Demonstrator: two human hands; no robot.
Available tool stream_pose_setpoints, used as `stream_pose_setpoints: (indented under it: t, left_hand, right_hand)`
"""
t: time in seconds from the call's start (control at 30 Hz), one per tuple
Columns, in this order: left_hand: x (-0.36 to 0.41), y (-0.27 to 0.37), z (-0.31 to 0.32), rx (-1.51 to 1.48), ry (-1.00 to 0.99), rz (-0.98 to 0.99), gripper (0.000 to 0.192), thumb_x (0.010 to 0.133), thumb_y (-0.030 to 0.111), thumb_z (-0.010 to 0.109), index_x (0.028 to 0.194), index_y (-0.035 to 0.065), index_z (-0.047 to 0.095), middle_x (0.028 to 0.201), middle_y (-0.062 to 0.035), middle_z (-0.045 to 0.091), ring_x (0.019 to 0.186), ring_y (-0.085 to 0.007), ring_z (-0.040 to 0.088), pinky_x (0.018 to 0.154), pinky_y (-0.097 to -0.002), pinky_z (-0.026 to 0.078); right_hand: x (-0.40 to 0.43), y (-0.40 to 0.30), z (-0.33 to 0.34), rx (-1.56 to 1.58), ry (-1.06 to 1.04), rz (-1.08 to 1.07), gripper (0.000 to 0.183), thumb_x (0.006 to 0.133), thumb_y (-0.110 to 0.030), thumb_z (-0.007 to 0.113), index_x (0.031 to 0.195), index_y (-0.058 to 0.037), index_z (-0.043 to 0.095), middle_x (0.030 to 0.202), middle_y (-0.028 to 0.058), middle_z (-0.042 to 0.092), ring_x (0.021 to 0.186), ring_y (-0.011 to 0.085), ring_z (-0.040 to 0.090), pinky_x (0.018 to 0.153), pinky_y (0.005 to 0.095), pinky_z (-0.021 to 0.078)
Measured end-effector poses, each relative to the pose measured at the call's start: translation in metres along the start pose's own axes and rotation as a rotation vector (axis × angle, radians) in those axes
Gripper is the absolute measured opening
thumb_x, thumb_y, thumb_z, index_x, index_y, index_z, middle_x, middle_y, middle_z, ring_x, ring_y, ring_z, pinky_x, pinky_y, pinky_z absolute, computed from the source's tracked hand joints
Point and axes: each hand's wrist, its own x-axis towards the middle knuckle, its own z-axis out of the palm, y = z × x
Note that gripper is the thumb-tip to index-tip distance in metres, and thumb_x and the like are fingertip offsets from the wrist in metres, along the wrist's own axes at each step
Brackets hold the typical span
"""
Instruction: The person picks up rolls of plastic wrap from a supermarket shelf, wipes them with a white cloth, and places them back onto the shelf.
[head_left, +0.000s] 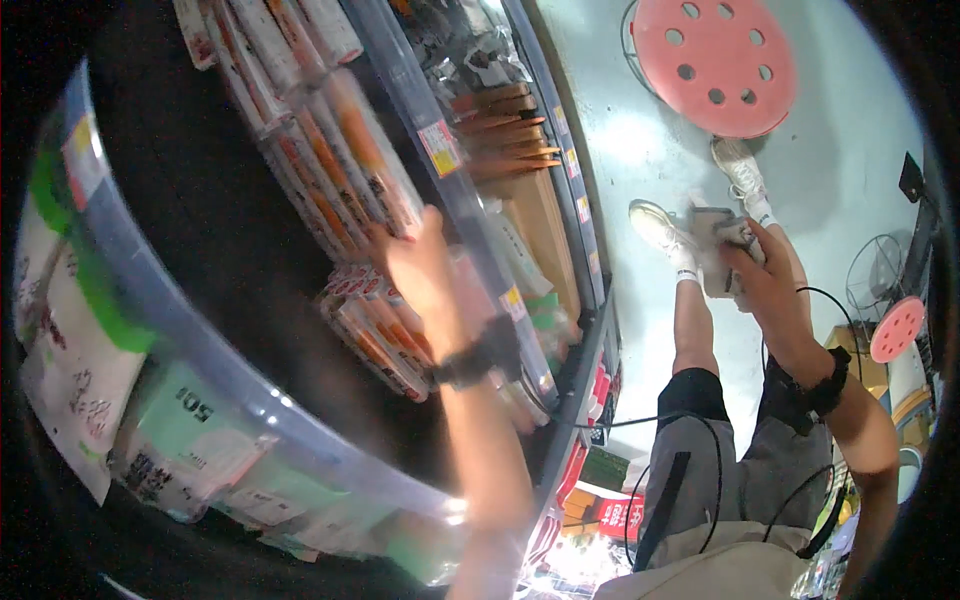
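Observation:
My left hand (416, 266), blurred, touches the near end of a long clear-wrapped pack (367, 142) with an orange and white front. Its thumb lies on one side and fingers on the other; whether it grips the pack is unclear. More such packs are stacked beside it on the dark shelf. Below the hand lies a bundle of shorter packs (375, 337) with red round marks on their ends. Out over the floor, my right hand (772, 277) holds a folded grey cloth (712, 247), partly blurred. A black band sits on each wrist.
A clear shelf lip (405, 97) with price tags runs beside the packs. A lower shelf carries wooden-looking utensils (510, 135). Green-and-white bags (180, 427) hang at lower left. A red round stool (712, 60) stands on the floor. A black cable (637, 421) crosses my lap.

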Motion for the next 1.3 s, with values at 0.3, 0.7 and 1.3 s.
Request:
stream_pose_setpoints:
  t: [0.3,0.7,1.3]
  left_hand:
    - [-0.158,0.092,-0.085,-0.490,-0.411,-0.176,0.036,0.076,0.015,0.075,0.100,-0.0033,0.055,0.092,-0.0122,0.057,0.082,-0.0205,0.055,0.074,-0.0332,0.046]
    - [-0.267,0.143,-0.237,-0.333,-0.614,0.460,0.041,0.078,0.009,0.060,0.117,0.0042,0.049,0.106,-0.0177,0.051,0.092,-0.0419,0.056,0.075,-0.0451,0.047]
    - [-0.443,0.105,-0.246,-0.692,-0.583,0.338,0.055,0.072,0.038,0.072,0.102,-0.0050,0.058,0.100,-0.0239,0.057,0.094,-0.0356,0.056,0.084,-0.0389,0.045]
  right_hand:
    - [-0.115,-0.064,-0.015,-0.324,-0.230,-0.641,0.043,0.076,-0.015,0.066,0.113,0.0016,0.050,0.094,0.0109,0.055,0.087,0.0194,0.057,0.078,0.0312,0.0465]
    - [-0.259,-0.120,-0.063,-1.067,-0.441,-1.530,0.051,0.075,-0.029,0.069,0.121,-0.0114,0.055,0.108,0.0086,0.047,0.105,0.0263,0.045,0.099,0.0488,0.0326]
    - [-0.297,-0.122,-0.128,-1.097,-0.562,-1.810,0.028,0.064,-0.008,0.064,0.089,0.0007,0.059,0.089,0.0141,0.057,0.087,0.0340,0.053,0.084,0.0421,0.0413]
